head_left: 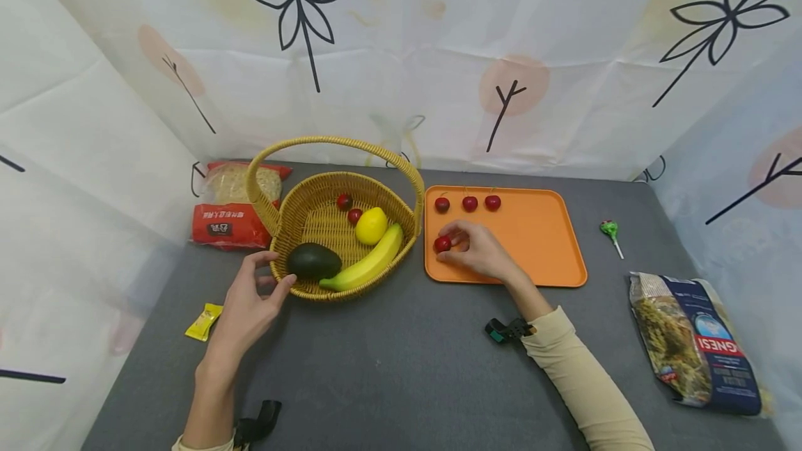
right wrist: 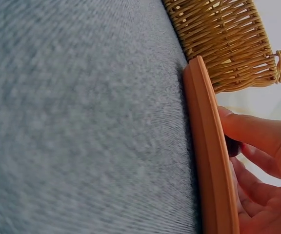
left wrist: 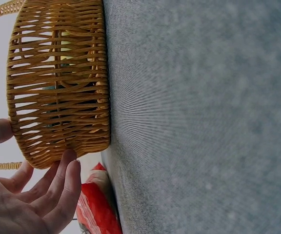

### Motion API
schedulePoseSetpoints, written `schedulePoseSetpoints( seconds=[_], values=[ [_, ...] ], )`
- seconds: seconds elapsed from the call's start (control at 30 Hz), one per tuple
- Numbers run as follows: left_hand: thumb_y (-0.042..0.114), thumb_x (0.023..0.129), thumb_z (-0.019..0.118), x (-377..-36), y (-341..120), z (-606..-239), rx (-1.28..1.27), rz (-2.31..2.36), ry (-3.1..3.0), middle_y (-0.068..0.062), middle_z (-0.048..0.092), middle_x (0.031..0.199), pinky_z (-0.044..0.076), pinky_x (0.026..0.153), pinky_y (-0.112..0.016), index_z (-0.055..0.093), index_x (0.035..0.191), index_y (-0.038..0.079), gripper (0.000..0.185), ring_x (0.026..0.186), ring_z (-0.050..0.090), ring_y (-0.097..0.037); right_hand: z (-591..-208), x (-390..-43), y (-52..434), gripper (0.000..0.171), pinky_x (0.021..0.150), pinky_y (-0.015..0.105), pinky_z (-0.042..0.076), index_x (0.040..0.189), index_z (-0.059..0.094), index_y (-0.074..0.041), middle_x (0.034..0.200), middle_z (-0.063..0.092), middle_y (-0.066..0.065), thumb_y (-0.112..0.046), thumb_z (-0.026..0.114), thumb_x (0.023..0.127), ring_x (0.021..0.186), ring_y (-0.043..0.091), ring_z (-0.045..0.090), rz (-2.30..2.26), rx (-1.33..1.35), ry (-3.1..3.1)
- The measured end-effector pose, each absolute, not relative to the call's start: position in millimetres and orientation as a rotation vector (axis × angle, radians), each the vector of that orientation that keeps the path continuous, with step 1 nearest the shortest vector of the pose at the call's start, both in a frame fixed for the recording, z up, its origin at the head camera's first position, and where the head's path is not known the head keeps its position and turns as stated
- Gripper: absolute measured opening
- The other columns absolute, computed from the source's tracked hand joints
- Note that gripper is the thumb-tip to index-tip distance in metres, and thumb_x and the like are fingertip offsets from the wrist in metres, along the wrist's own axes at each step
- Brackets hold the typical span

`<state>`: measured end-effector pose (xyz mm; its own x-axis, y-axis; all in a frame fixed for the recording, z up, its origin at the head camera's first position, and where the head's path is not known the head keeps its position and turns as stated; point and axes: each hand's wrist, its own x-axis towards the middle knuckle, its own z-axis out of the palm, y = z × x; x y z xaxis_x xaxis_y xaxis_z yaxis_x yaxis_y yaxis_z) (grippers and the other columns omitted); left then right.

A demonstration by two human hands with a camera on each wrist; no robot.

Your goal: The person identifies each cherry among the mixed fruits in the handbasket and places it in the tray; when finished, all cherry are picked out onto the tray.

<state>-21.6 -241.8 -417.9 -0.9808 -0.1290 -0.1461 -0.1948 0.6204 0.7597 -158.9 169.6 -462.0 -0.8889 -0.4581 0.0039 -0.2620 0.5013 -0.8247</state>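
Note:
A yellow wicker basket [head_left: 351, 181] with a tall handle holds a dark avocado [head_left: 313, 261], a banana [head_left: 366, 264], a lemon [head_left: 372, 226] and two cherries [head_left: 344, 202]. At its front left, my left hand [head_left: 253, 305] grips the rim with thumb and fingers; the left wrist view shows those fingers [left wrist: 65, 187] against the woven side. My right hand [head_left: 477, 250] pinches a cherry [head_left: 442, 244] over the left part of an orange tray [head_left: 526, 242]. Three more cherries [head_left: 470, 203] lie in a row along the tray's back. In the right wrist view the tray wall partly hides the held cherry [right wrist: 232, 146].
Behind the basket's left side lies a red and clear food bag [head_left: 232, 214]. A yellow wrapped sweet [head_left: 203, 322] is left of my left forearm. To the right are a green lollipop [head_left: 610, 230] and a blue pasta bag [head_left: 698, 343]. Patterned cloth [head_left: 401, 33] surrounds the grey table [head_left: 401, 381].

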Motion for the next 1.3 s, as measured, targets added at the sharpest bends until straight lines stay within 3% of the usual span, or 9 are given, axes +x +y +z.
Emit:
schedulePoseSetpoints(
  seconds=[0.37,0.63,0.73,0.87,1.0,1.2,1.3],
  values=[
    [0.033,0.107,0.070,-21.5,-242.7,-417.8,-0.275,1.306,2.756,-0.024,0.048,0.159,0.061,0.104,-0.060,0.038,0.157,0.007,0.064,0.136,0.062,-0.045,-460.0,-158.2,171.4,0.044,0.087,0.027,0.060,0.128,0.071,-0.004,0.121,0.076,0.014,-0.017,0.089,0.090,0.109,0.030,0.071,-1.332,-0.611,2.538],
    [0.033,0.107,0.070,-20.7,-242.7,-418.6,-0.281,1.314,2.748,-0.023,0.047,0.160,0.061,0.105,-0.060,0.038,0.157,0.008,0.065,0.137,0.062,-0.045,-448.7,-152.6,175.9,0.044,0.098,0.050,0.062,0.132,0.069,-0.001,0.129,0.073,0.020,-0.014,0.086,0.094,0.115,0.037,0.072,-1.383,-0.608,2.537],
    [0.033,0.107,0.070,-20.9,-242.6,-418.6,-0.284,1.314,2.748,-0.023,0.047,0.160,0.061,0.105,-0.060,0.038,0.157,0.008,0.065,0.137,0.061,-0.045,-437.7,-147.9,176.7,0.043,0.096,0.046,0.062,0.133,0.068,0.002,0.132,0.071,0.022,-0.013,0.083,0.096,0.116,0.039,0.070,-1.435,-0.623,2.524],
    [0.034,0.107,0.069,-21.4,-242.3,-418.2,-0.288,1.319,2.743,-0.023,0.046,0.161,0.061,0.105,-0.060,0.037,0.157,0.008,0.065,0.138,0.061,-0.045,-421.5,-139.6,175.7,0.039,0.092,0.032,0.062,0.131,0.068,0.000,0.134,0.069,0.025,-0.009,0.082,0.096,0.115,0.042,0.068,-1.534,-0.684,2.499],
    [0.034,0.107,0.069,-21.5,-241.7,-417.7,-0.292,1.324,2.735,-0.023,0.046,0.161,0.061,0.106,-0.060,0.037,0.157,0.009,0.065,0.139,0.060,-0.046,-404.3,-127.5,168.6,0.035,0.090,0.022,0.061,0.126,0.070,-0.001,0.127,0.069,0.028,-0.001,0.082,0.093,0.110,0.035,0.070,-1.669,-0.787,2.442],
    [0.033,0.107,0.069,-21.5,-241.3,-417.7,-0.291,1.325,2.737,-0.023,0.046,0.161,0.061,0.105,-0.060,0.037,0.157,0.008,0.065,0.138,0.061,-0.045,-379.5,-109.2,143.4,0.035,0.090,0.024,0.064,0.123,0.070,0.001,0.117,0.071,0.023,0.005,0.083,0.090,0.102,0.015,0.071,-1.773,-0.983,2.324],
    [0.033,0.107,0.069,-21.4,-241.7,-417.8,-0.284,1.326,2.744,-0.023,0.047,0.160,0.061,0.105,-0.061,0.037,0.157,0.008,0.064,0.137,0.061,-0.045,-371.0,-106.0,124.9,0.036,0.092,0.030,0.066,0.125,0.069,0.000,0.118,0.072,0.017,0.004,0.083,0.091,0.102,0.022,0.073,-1.752,-1.029,2.276]
  ],
)
